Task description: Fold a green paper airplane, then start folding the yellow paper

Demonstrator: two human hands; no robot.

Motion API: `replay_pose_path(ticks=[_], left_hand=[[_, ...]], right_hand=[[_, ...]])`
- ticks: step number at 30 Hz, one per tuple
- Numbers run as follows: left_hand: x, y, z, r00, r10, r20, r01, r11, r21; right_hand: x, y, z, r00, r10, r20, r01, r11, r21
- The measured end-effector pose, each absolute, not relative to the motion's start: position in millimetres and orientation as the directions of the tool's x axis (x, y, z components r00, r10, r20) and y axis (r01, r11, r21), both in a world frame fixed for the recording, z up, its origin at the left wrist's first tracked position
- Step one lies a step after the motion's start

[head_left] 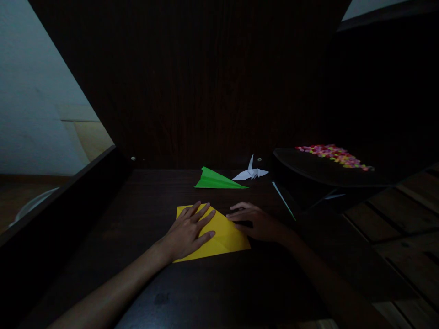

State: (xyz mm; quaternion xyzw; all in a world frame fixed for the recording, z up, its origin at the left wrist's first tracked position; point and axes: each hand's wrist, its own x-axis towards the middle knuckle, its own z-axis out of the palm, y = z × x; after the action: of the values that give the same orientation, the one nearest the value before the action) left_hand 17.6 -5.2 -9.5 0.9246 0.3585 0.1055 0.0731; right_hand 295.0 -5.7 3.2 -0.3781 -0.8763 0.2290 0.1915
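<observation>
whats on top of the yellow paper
The left hand lies spread on the yellow paper. The right hand is at its slanted edge; whether it touches is unclear. The paper beneath the left palm and fingers is covered.

Lighting: dim, cool-toned; left wall (pixel 41 87) faintly lit; upper right swallowed by near-black shadow; bluish sheen cast on lower desktop (pixel 151 290); yellow paper (pixel 224 235) rendered distinctly; right hand (pixel 260 224) darkened by shade; outer edges stretched by wide-angle distortion

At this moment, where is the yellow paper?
In the head view, the yellow paper lies below centre on the desk, under the left hand, nearer than the green paper plane.
</observation>
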Motion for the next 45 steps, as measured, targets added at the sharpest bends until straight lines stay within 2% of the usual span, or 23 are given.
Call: replay_pose_path(ticks=[12,17,24,28,34,38,45], left_hand=[[17.1,-4.8,-11.8,0.754,0.635,0.169,0.611,-0.772,0.175],[16.8,-4.7,-12.1,0.75,0.64,0.165,0.616,-0.768,0.175],[16.6,-4.5,-11.8,0.748,0.644,0.164,0.617,-0.764,0.186],[17.4,-4.8,-11.3,0.743,0.651,0.153,0.625,-0.757,0.187],[15.8,-3.6,-11.4,0.699,0.693,0.177,0.671,-0.721,0.172],[13.8,-1.2,-10.6,0.656,0.73,0.194,0.714,-0.683,0.154],[14.0,-0.4,-5.6,0.634,0.763,0.126,0.747,-0.646,0.156]], right_hand=[[267.1,-0.4,-18.8,-0.623,0.765,0.166,0.68,0.634,-0.368],[275.8,-0.5,-15.9,-0.602,0.783,0.158,0.694,0.61,-0.382],[299.1,-3.7,3.8,-0.666,0.74,0.093,0.637,0.63,-0.444],[308.5,-3.5,12.0,-0.675,0.736,0.054,0.644,0.623,-0.444],[303.4,-2.0,1.9,-0.647,0.752,0.126,0.65,0.631,-0.424],[295.0,-1.4,-9.2,-0.631,0.769,0.107,0.674,0.611,-0.416],[295.4,-2.6,0.1,-0.612,0.787,0.073,0.701,0.583,-0.41]])
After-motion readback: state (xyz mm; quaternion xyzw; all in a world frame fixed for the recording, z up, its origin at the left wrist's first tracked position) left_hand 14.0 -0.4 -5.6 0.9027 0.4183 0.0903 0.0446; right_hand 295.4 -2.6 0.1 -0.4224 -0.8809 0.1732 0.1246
